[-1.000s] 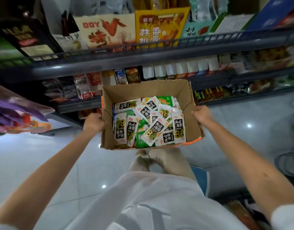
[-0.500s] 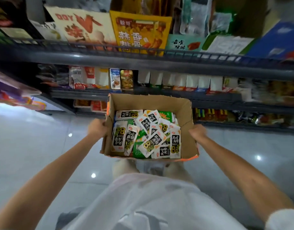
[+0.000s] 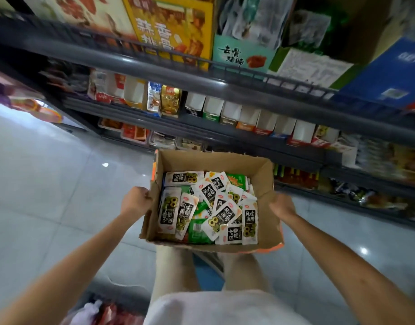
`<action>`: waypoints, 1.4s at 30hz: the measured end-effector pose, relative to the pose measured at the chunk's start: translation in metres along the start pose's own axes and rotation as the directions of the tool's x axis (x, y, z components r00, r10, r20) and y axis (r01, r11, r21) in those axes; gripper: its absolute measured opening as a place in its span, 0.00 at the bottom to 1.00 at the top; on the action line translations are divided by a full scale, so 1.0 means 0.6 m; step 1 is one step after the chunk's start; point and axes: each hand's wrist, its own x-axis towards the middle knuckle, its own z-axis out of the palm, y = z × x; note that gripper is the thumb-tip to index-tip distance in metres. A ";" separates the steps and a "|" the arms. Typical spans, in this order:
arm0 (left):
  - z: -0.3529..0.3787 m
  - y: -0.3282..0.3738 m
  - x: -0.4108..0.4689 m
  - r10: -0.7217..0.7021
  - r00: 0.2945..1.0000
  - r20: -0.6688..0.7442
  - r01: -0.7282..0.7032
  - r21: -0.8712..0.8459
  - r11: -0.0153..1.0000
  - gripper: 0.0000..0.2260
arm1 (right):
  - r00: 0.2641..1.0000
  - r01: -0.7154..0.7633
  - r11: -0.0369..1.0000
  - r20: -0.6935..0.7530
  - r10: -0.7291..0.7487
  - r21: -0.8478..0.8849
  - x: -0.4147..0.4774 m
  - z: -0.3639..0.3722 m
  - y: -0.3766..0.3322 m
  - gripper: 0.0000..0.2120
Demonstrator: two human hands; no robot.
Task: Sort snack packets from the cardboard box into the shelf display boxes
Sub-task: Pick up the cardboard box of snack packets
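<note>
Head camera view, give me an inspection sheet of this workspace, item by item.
Surface: pale glossy tiled floor; no table seen.
Job's things: cardboard box, open, held above the knees, heaped with white and green snack packets; row of display boxes on the middle shelf.
Clutter: blue object between the legs, cannot tell what.
Grippers: left hand grips the box's left wall; right hand holds its right wall.
Cables: nothing seen.
Surroundings: dark shelves stocked with snacks; yellow carton on the top one.
</note>
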 end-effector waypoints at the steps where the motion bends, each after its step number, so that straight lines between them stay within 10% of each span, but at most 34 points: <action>1: 0.008 0.000 0.010 0.007 1.000 0.013 -0.007 0.009 1.000 0.08 | 1.000 -0.028 0.999 -0.002 0.029 0.035 0.005 0.011 0.004 0.14; 30: 0.499 0.035 0.343 0.085 0.991 0.100 -0.107 0.240 0.965 0.11 | 0.971 -0.233 0.961 -0.019 0.238 0.151 0.354 0.344 0.216 0.19; 42: 0.692 0.003 0.559 0.146 0.989 0.031 -0.147 0.378 0.914 0.05 | 0.976 -0.191 0.982 0.104 0.190 -0.001 0.616 0.492 0.197 0.06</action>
